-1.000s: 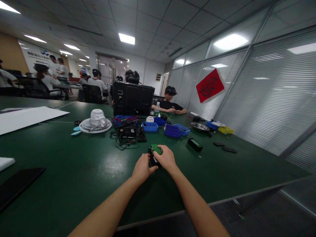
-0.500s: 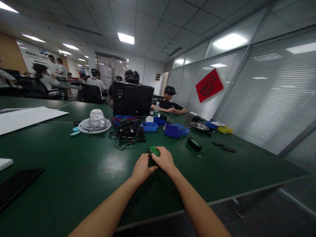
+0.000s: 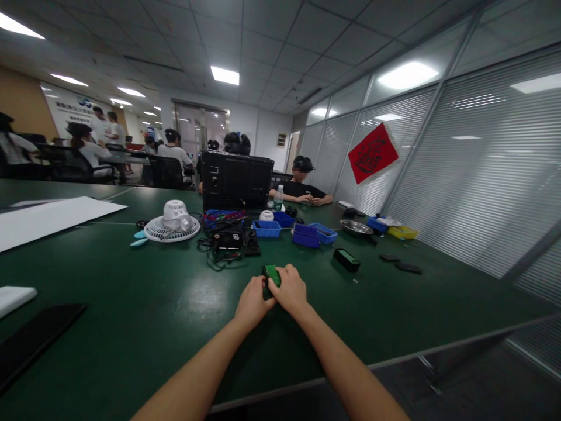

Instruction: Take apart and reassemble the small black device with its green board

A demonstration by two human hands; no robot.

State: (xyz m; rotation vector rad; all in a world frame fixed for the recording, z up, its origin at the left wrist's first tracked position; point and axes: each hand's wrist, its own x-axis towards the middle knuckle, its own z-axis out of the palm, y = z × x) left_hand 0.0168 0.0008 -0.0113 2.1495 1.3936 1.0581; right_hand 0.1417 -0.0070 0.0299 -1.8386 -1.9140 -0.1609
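Note:
A small black device with a green circuit board [image 3: 272, 273] is held between both hands, low over the green table [image 3: 175, 327]. My left hand [image 3: 254, 303] grips its left and near side, the fingers closed against the edge. From the right, my right hand [image 3: 289, 287] wraps round it, with fingers over the board. The hands touch or nearly touch at the near side, and they hide the lower part of the device. To the right lies a similar black case with a green top [image 3: 346, 259].
Beyond the hands are a black power unit with cables [image 3: 228, 241], blue trays [image 3: 266, 228], a white fan part [image 3: 176, 216], a large black monitor-like box [image 3: 236, 180] and a bottle [image 3: 279, 197]. A metal bowl [image 3: 357, 227] stands right. A person [image 3: 302, 187] sits across the table.
The view has shifted slightly, so the scene sits a little lower and to the right. My right hand's fingers have drawn in more closely over the board.

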